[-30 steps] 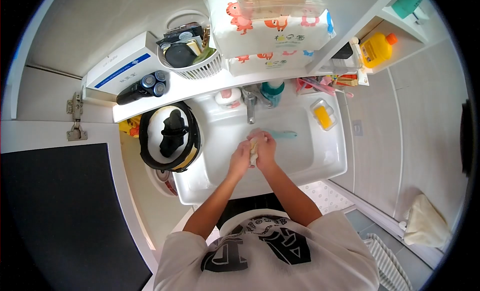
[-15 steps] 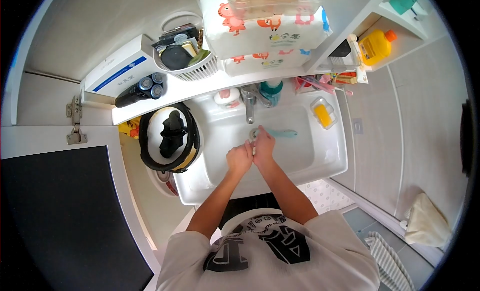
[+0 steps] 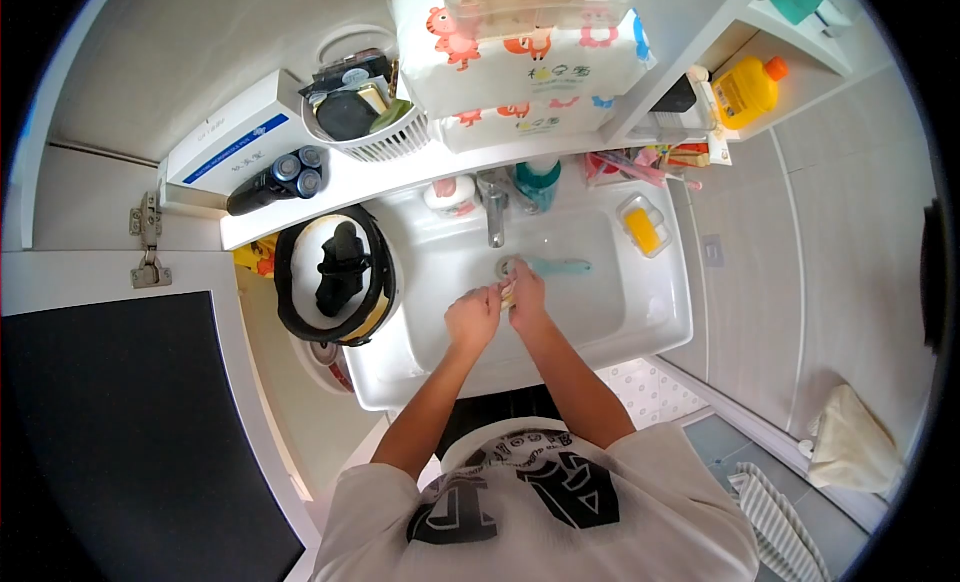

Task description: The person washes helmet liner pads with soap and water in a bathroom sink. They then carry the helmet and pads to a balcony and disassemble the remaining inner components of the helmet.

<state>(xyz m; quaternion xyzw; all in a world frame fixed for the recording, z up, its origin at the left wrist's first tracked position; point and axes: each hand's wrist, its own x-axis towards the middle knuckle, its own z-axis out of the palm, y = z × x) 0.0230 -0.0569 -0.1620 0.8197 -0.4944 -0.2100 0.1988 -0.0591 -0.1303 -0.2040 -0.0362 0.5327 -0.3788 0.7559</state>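
Observation:
Over the white sink (image 3: pixel 440 322), my left hand (image 3: pixel 473 318) and my right hand (image 3: pixel 528 294) are side by side with their fingers closed. A small pale cream piece (image 3: pixel 507 298) shows in the gap between them, and both hands seem to grip it. Most of it is hidden by the fingers, so its kind is unclear. Just beyond my right hand, a pale teal brush-like tool (image 3: pixel 562 267) lies in the basin. The metal faucet (image 3: pixel 495 222) stands above my fingertips, apart from them.
At the sink's left stands a black-rimmed round container (image 3: pixel 388 282) with a black item (image 3: pixel 342 269) on top. Along the back are a pump bottle (image 3: pixel 449 195) and a teal bottle (image 3: pixel 537 186). A soap dish (image 3: pixel 657 244) with yellow soap (image 3: pixel 642 228) sits right.
My hands have moved slightly apart, and more of the pale piece shows between them. My right-hand fingers have curled in. The view has shifted slightly.

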